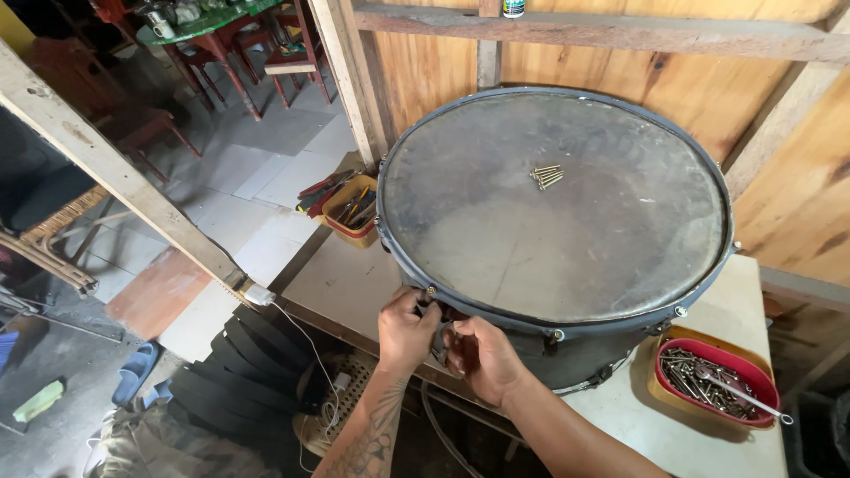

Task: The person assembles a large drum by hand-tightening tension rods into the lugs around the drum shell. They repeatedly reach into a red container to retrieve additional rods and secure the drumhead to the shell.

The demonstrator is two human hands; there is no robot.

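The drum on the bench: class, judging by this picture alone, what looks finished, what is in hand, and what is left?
Looks done: the rim sits around the drum, with bolt heads showing along its near edge. In hand: the left hand and right hand both work at one fitting on the near side. Seemingly left: a small bundle of loose screws lies on the drumhead, and a red tray holds more hardware.

one drum [567,221], two trays [708,372]

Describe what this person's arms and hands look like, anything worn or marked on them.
Both arms are bare, with no sleeves in view and no gloves. The left hand has a dark tattoo pattern running along its forearm. The right hand and its forearm show no markings.
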